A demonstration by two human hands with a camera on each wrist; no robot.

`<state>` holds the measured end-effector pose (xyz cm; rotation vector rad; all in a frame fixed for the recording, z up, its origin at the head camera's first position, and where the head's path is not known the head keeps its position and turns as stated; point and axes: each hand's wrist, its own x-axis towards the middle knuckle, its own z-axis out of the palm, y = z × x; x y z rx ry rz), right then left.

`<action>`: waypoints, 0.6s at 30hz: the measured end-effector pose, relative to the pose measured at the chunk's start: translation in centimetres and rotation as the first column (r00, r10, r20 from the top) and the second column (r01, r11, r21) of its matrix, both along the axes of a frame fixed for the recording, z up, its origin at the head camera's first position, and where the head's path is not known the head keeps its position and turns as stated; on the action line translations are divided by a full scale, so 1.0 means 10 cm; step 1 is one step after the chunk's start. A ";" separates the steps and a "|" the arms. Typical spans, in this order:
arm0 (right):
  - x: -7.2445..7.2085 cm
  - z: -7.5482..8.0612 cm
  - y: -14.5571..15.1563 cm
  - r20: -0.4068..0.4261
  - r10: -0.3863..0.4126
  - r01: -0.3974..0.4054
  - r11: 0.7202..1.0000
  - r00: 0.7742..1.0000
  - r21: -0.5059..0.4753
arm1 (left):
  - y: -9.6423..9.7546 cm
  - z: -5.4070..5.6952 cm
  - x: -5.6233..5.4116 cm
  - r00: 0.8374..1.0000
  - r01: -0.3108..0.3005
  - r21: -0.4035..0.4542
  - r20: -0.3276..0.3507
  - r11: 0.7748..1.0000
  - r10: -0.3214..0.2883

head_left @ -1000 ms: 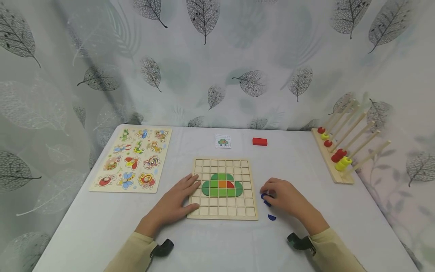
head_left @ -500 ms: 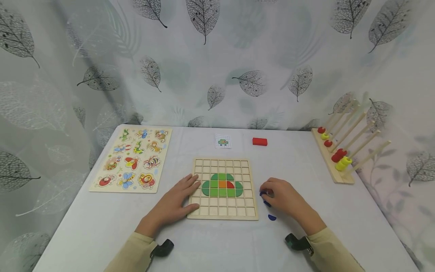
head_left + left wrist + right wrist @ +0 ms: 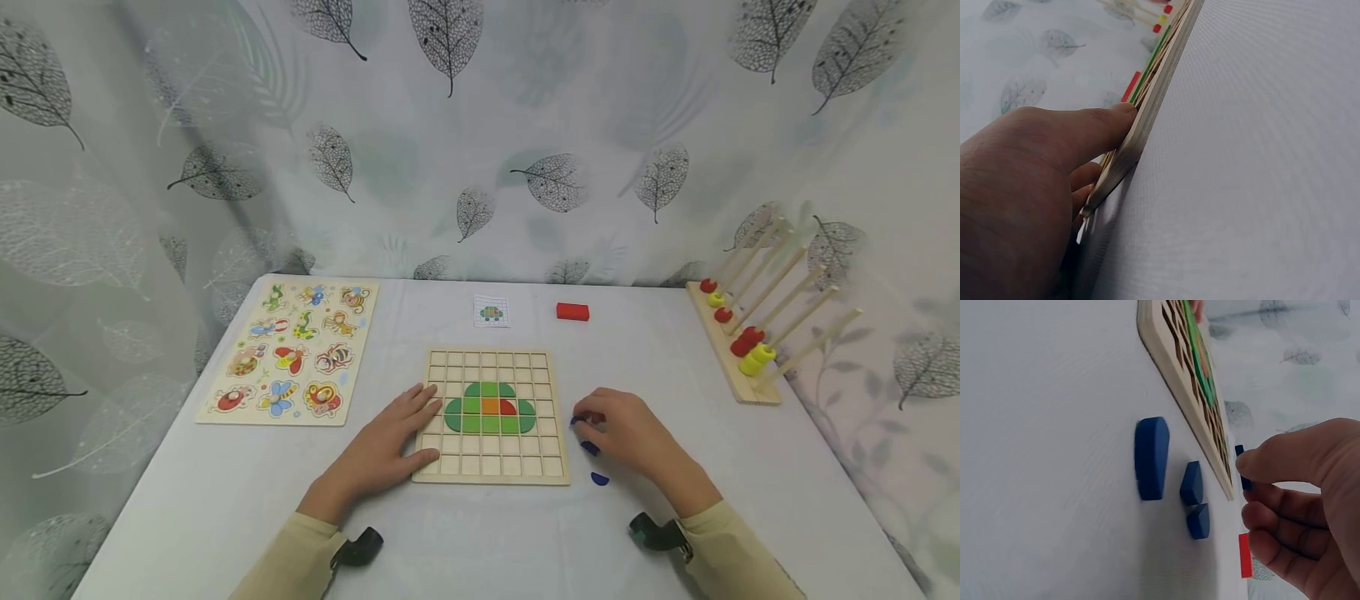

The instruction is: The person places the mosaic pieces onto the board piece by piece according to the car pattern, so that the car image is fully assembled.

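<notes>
My left hand (image 3: 382,450) rests on the left edge of a wooden grid board (image 3: 491,473), its fingers fairly straight. In the left wrist view the thumb (image 3: 1100,128) touches the board's edge. Green tiles (image 3: 490,423), an orange tile (image 3: 491,406) and a red tile (image 3: 508,407) lie in the board's middle cells. Right of the board, my right hand (image 3: 626,429) pinches a small blue tile (image 3: 1246,484), mostly hidden by thumb and fingers. Below that hand, more blue pieces (image 3: 599,478) lie on the table; the right wrist view shows a half-round blue tile (image 3: 1151,459) nearest.
A picture card (image 3: 491,312) and a red block (image 3: 573,312) lie behind the board. An animal peg puzzle (image 3: 288,350) lies at the left. At the right stands a wooden rack (image 3: 738,367) of upright pegs with red and yellow beads.
My right hand has moved slightly away from me with the blue tile, which now sits apart from the blue piece below it. The left hand has not moved.
</notes>
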<state>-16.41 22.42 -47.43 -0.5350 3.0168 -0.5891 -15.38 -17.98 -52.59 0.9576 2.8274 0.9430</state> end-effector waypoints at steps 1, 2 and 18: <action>0.00 0.01 0.00 -0.011 0.006 -0.006 1.000 1.000 -0.003 | 0.00 0.00 0.00 1.000 0.000 0.001 0.000 1.000 0.000; 0.01 0.02 -0.01 -0.020 0.008 -0.009 1.000 1.000 -0.007 | 0.00 0.00 0.00 1.000 0.000 0.002 0.000 1.000 0.000; 0.03 0.13 -0.13 -0.087 0.071 -0.077 0.995 0.994 -0.067 | 0.00 -0.04 -0.01 1.000 0.002 0.004 -0.027 1.000 -0.002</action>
